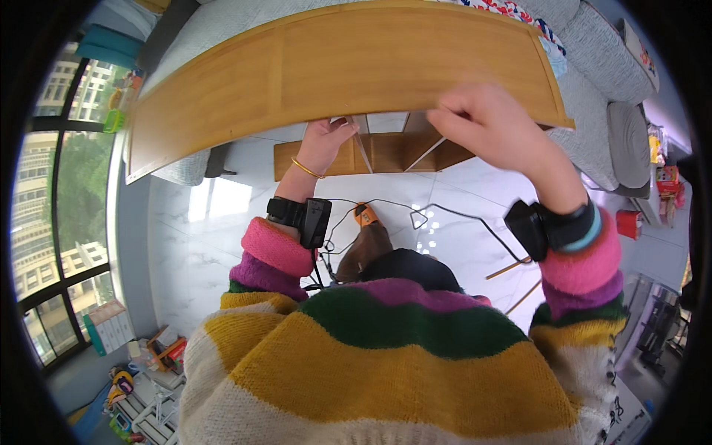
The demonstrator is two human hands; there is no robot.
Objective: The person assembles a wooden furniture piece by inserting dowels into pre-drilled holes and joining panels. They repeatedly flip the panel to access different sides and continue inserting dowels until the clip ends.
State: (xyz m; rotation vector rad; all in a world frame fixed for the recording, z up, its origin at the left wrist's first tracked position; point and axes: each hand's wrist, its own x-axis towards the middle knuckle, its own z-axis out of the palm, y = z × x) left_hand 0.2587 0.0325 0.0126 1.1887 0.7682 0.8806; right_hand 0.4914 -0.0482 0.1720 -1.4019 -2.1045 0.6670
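A long wooden board stretches across in front of me, its near edge bowed by the lens. Below that edge stands a wooden frame with upright dividers. My left hand is at the board's near edge, its fingers bent together beside a thin upright panel. What they pinch, if anything, is hidden. Over the right part of the board, my right hand is curled closed and slightly blurred. Nothing I can name shows in its fingers.
Black cables run between the bands on my wrists. Behind and right of the board is a grey sofa. Two thin wooden sticks lie on the shiny tiled floor. A window is at left, with clutter below it.
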